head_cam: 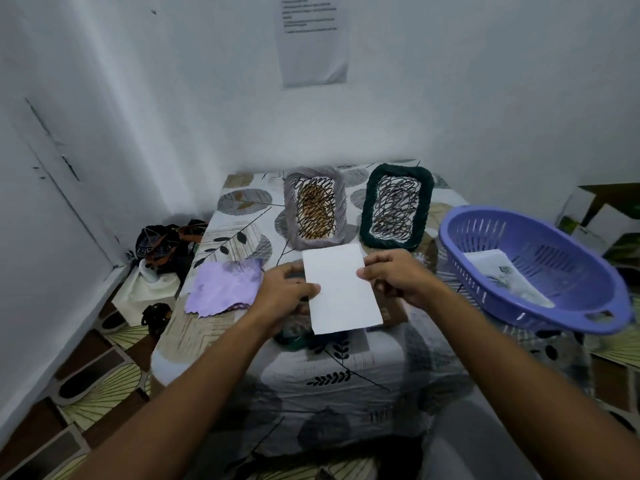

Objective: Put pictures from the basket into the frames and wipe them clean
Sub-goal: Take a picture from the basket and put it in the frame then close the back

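Observation:
A white picture sheet (341,289), blank side up, is held over the table between both hands. My left hand (284,294) pinches its left edge and my right hand (394,277) pinches its right edge. Under the sheet lies a dark green frame (294,337), mostly hidden, with a brown backing board (393,311) beside it. Two frames lie at the back: a grey one (315,207) and a dark green one (396,207), both scribbled over with marker. The purple basket (533,268) on the right holds more pictures (509,277). A lilac cloth (225,287) lies on the left.
The small table (346,368) has a leaf-patterned cover and stands in a corner of white walls. Dark bags and a white bag (162,251) sit on the floor at the left. A printed paper (313,39) hangs on the wall.

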The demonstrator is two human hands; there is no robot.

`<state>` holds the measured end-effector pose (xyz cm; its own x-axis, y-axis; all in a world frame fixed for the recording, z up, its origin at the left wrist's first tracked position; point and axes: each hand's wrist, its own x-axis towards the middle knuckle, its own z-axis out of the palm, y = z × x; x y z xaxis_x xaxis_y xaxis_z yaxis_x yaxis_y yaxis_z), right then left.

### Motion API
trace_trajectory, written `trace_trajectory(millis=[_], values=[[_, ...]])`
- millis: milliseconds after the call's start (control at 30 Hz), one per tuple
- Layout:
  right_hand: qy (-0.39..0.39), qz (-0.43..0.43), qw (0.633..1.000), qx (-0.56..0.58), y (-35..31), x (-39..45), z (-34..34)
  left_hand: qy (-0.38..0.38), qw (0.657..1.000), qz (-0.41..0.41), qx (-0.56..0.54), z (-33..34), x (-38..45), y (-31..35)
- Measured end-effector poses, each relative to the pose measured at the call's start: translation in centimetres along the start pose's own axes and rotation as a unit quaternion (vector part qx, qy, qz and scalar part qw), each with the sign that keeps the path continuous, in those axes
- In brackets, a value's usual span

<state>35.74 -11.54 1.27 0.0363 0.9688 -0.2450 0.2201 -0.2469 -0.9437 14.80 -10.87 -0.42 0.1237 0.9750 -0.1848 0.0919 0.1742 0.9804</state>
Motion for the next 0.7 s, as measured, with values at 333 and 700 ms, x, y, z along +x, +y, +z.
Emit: trace_trajectory(millis=[333, 700], values=[[0.202, -0.017, 0.899, -0.387, 1.0, -4.0, -12.4, -0.022, 0.996, 0.004, 0.089, 11.8, 2.8, 1.3], [0.149, -0.021, 0.949, -0.277, 0.5, -3.8, -15.3, 0.005, 0.995, -0.038, 0.088, 20.0, 4.4, -0.6]])
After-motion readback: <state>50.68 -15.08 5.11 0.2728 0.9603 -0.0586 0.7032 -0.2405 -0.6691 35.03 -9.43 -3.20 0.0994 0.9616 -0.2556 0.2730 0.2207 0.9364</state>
